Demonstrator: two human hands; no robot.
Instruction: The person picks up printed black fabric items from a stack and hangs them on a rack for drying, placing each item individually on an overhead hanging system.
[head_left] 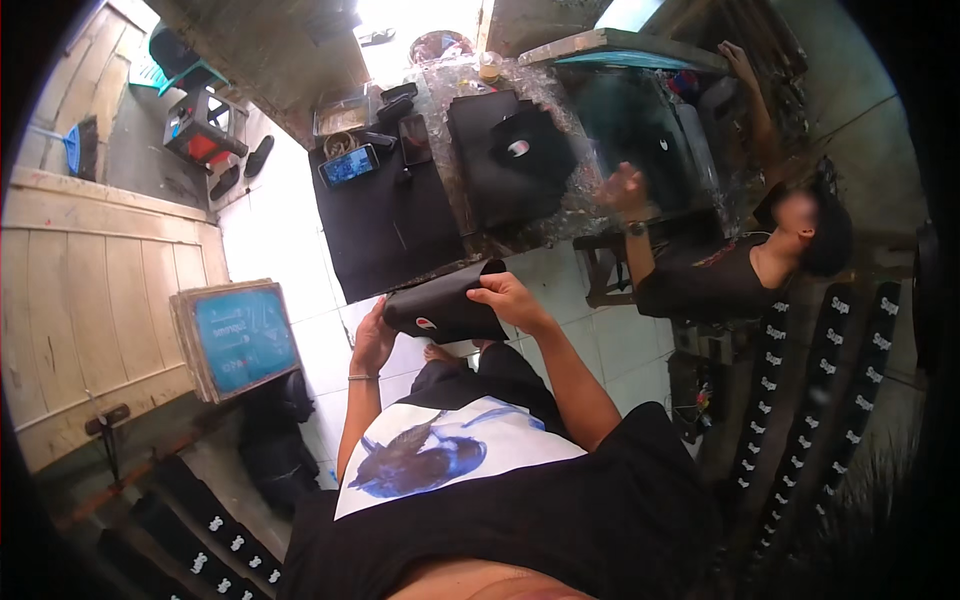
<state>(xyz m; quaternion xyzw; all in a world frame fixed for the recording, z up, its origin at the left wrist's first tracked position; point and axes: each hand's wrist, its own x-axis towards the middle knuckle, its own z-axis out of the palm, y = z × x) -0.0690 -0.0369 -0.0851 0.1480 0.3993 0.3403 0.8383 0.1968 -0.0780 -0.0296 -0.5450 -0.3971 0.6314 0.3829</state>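
Observation:
Between my hands hangs a flexible black sheet (450,312), curled along its length, with a small white and red printed mark. My left hand (372,342) closes on its left end, and the fingers there are partly hidden behind the sheet. At the upper right edge, my right hand (508,302) pinches it between thumb and fingers. The sheet is held in front of the worktable's near edge, above the tiled floor. On the table lies a stack of similar black sheets (508,165), the top one carrying a small white mark.
A phone (350,166) lies on a black mat (385,235). To the right, a co-worker (720,270) has one blurred hand above a printed black sheet and the other at a raised wooden-framed screen (625,48). A blue framed screen (240,340) leans left; printed black strips (820,400) hang right.

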